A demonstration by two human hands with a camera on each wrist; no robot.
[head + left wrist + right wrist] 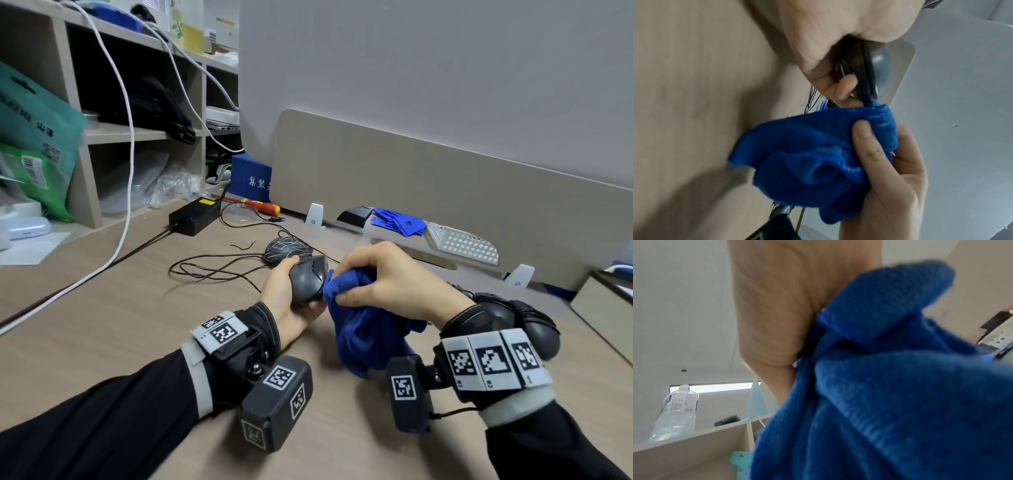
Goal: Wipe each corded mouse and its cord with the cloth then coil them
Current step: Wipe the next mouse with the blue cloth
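My left hand (291,291) grips a dark grey corded mouse (307,279) lifted above the desk, tilted on its side. My right hand (370,274) pinches a bunched blue cloth (366,329) against the mouse's right edge. In the left wrist view the cloth (818,154) meets the mouse (869,78) at its lower end, the right thumb (865,139) on top of the fabric. The right wrist view is mostly filled by the cloth (890,386). A second black mouse (286,250) with white line pattern lies on the desk behind, its thin dark cord (212,270) sprawled loosely to the left.
A black power brick (193,216), a red-yellow screwdriver (260,205) and a blue box (250,178) sit at the back. White cables (126,164) hang from the shelf unit (144,133) on the left. Blue plastic parts (397,221) and a perforated white tray (462,243) lie by the beige divider (445,178).
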